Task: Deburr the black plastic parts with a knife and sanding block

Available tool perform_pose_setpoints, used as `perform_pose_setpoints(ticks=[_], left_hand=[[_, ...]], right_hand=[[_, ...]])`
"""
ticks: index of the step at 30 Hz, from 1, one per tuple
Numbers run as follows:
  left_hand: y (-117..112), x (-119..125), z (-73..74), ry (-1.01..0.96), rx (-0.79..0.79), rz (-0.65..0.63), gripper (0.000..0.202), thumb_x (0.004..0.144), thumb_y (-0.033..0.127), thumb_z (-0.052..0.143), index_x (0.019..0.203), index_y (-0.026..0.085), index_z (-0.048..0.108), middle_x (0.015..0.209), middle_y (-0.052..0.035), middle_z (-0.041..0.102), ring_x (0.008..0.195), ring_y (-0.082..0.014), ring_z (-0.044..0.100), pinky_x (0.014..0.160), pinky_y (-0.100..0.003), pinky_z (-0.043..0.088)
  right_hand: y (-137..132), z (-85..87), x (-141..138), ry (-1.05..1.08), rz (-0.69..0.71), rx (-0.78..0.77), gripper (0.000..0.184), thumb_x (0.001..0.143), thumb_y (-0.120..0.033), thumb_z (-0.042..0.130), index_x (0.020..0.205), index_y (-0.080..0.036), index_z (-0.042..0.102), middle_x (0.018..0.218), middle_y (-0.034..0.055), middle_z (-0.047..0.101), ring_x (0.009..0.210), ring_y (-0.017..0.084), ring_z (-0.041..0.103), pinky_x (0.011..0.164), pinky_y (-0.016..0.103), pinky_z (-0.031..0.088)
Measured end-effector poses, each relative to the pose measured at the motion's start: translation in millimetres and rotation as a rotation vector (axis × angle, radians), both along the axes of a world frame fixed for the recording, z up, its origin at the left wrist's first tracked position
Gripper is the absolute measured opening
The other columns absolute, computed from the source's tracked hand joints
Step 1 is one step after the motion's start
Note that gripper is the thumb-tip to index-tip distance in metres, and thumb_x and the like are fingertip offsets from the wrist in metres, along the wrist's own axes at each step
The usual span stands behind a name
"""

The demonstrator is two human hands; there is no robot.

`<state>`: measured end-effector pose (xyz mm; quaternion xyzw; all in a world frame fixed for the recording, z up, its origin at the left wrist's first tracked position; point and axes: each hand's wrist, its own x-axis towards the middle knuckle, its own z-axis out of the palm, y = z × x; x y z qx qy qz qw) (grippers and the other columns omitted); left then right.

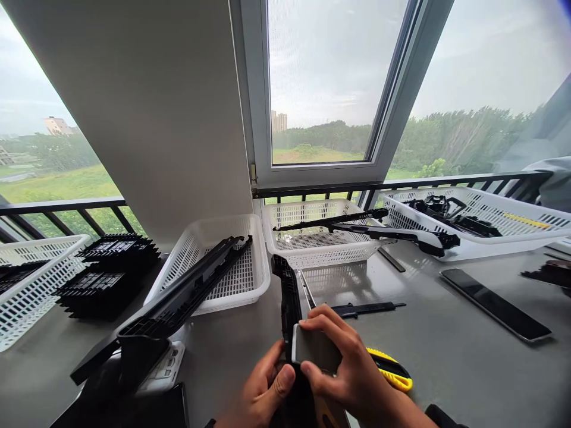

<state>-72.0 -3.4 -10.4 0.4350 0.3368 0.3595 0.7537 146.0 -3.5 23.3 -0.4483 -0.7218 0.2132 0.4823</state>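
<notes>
My left hand (270, 386) is closed around a long black plastic part (289, 297), which points away from me toward the baskets. My right hand (343, 351) grips a flat grey rectangular block (314, 348) with a pale edge, held against the right side of that part. Whether the block is metal or another material, I cannot tell. Just right of my right wrist lies a yellow and black utility knife (395, 370). Beyond my fingers rest a black caliper (357, 309) and a thin silvery strip (306, 288).
White baskets (263, 285) line the window side, several holding black parts. Long black parts (187, 291) jut from one toward me at left. Black ribbed pieces (96, 291) are stacked farther left. A dark phone-like slab (495, 304) lies on the grey table (450, 368).
</notes>
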Motion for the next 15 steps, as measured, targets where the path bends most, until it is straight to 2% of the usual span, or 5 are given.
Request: perform_pose_setpoints(ticks=[2,6,10,13,15], left_hand=[[0,0,0.5,-0.026,0.003,0.003,0.055,0.094,0.050,0.076,0.144,0.027,0.070,0.148,-0.0107,0.070,0.150,-0.0382,0.051,0.130,-0.054,0.036],[3,0,-4.9,-0.076,0.061,-0.046,0.058,0.094,0.050,0.076,0.143,0.022,0.070,0.143,-0.0146,0.072,0.150,-0.0418,0.050,0.130,-0.057,0.034],[8,-1,-13.3,-0.051,0.035,-0.026,0.063,0.093,0.053,0.076,0.144,0.018,0.069,0.143,-0.0180,0.071,0.150,-0.0431,0.049,0.128,-0.057,0.036],[10,-1,-15.4,-0.083,0.029,-0.045,0.065,0.092,0.055,0.076,0.145,0.017,0.068,0.137,-0.0188,0.073,0.143,-0.0423,0.057,0.123,-0.054,0.042],[10,0,-14.5,-0.102,0.029,-0.048,0.066,0.091,0.056,0.077,0.144,0.018,0.068,0.131,-0.0185,0.076,0.137,-0.0416,0.062,0.121,-0.053,0.045]], right_hand=[[1,-2.1,1,-0.009,0.009,-0.002,0.040,0.075,-0.017,0.069,0.115,-0.025,0.069,0.109,0.0032,0.066,0.094,0.019,0.069,0.082,0.027,0.056],[4,-4.4,3,0.011,-0.075,0.000,0.037,0.078,-0.018,0.068,0.115,-0.024,0.069,0.113,0.0042,0.066,0.098,0.020,0.070,0.083,0.026,0.056],[3,-3.4,1,0.012,0.029,-0.015,0.041,0.071,-0.014,0.069,0.111,-0.023,0.067,0.105,0.0026,0.066,0.093,0.019,0.069,0.083,0.025,0.056],[3,-3.2,0,0.031,0.004,-0.027,0.037,0.071,-0.014,0.066,0.107,-0.023,0.066,0.100,0.0019,0.066,0.090,0.018,0.067,0.080,0.025,0.055],[3,-4.7,0,0.042,0.037,-0.016,0.039,0.071,-0.015,0.067,0.109,-0.023,0.066,0.100,0.0017,0.065,0.088,0.018,0.067,0.078,0.024,0.055]])
